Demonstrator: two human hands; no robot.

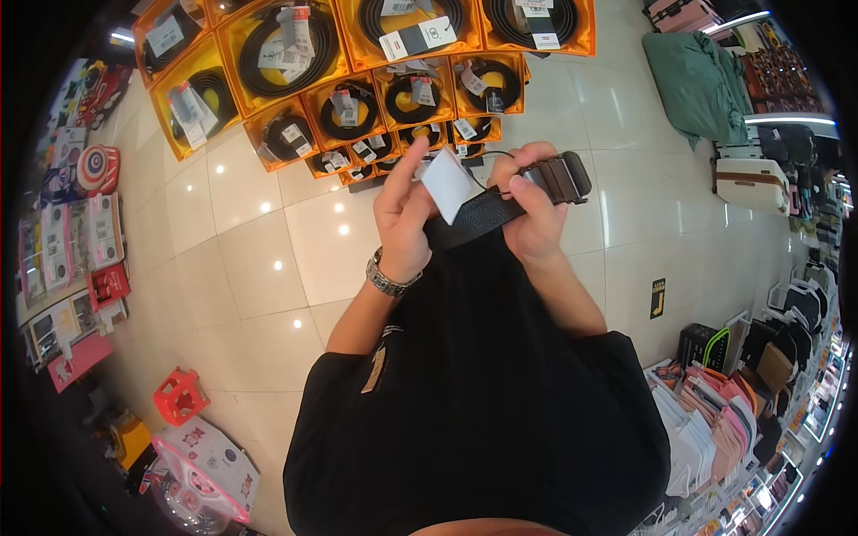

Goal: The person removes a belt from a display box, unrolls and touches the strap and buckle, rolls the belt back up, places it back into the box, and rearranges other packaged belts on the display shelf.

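A black leather belt [478, 220] is held up in front of my chest between both hands. My right hand [534, 214] is closed around its buckle end, the thumb lying against the dark buckle [561, 179]. My left hand [402, 219] is closed on the other part of the belt, with its index finger pointing up. A white tag [446, 185] stands out by the left fingers, and a thin dark cord [487, 159] loops between it and the right hand. The belt's far end is hidden.
Ahead, orange boxes [284, 52] display coiled belts with tags. Suitcases, including a white one [753, 183], and a green cover [702, 85] stand on the right. A red stool [180, 396] is at lower left. Clothes or bags [706, 420] fill the lower right.
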